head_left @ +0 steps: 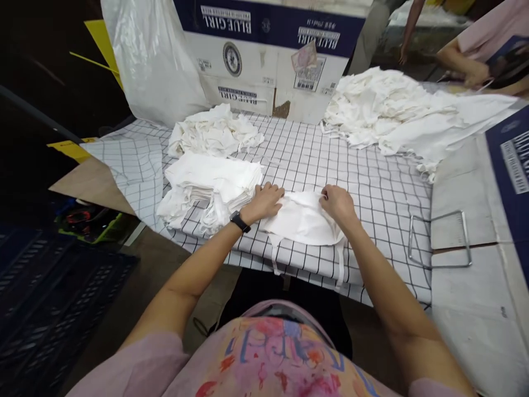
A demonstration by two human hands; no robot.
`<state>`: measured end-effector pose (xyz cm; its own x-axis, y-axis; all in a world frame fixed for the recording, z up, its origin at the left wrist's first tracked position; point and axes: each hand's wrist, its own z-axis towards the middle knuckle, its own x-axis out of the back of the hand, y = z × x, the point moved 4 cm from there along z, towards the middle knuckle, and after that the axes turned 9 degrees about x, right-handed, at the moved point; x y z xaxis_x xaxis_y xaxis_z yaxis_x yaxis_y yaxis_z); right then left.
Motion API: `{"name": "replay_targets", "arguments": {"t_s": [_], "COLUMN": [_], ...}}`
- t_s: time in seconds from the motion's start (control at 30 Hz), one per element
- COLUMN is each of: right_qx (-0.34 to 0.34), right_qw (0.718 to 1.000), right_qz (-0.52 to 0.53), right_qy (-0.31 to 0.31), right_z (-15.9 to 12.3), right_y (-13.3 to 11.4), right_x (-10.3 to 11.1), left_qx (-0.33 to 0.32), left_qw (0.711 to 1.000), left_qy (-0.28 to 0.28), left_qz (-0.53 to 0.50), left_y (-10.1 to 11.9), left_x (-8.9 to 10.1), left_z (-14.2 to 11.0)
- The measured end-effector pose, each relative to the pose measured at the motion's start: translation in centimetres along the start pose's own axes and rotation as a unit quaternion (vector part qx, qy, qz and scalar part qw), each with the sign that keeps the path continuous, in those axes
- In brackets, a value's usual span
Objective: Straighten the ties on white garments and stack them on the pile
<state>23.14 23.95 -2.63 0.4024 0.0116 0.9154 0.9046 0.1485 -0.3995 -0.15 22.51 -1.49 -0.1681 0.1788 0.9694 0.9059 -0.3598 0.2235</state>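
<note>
A white cloth piece with hanging ties lies flat on the checked table cover near its front edge. My left hand, with a dark watch at the wrist, rests on the cloth's left side, fingers slightly spread and bent. At the cloth's upper right corner, the fingers of my right hand are pinched together on the fabric. Two of the ties hang toward the table's front edge. Just left of my left hand is a neat stack of folded white cloths, with ties trailing from its front.
Behind the stack sits a crumpled white cloth pile; a larger heap lies back right. A printed cardboard box stands at the back beside a white plastic bag. A bent metal wire frame lies right. Another person's hand shows far right.
</note>
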Motion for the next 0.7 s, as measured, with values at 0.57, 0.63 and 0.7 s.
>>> {"name": "replay_targets", "arguments": {"t_s": [0.57,0.63,0.7], "right_qx": [0.104,0.114,0.126], "right_qw": [0.992,0.990,0.987], "right_qz": [0.066,0.074,0.091], "right_qy": [-0.020,-0.025,-0.029], "right_z": [-2.5,-3.4,-4.5], "right_y": [2.4,2.8,3.0], "right_x": [3.5,3.9,4.2], "left_qx": [-0.038,-0.049,-0.065], "left_qw": [0.996,0.993,0.991], "left_qy": [0.034,0.053,0.065], "left_qz": [-0.079,-0.093,-0.098], "left_y": [-1.6,-2.1,-2.5], "left_x": [4.7,6.2,7.7], "left_z": [-3.2,-4.0,-4.6]}}
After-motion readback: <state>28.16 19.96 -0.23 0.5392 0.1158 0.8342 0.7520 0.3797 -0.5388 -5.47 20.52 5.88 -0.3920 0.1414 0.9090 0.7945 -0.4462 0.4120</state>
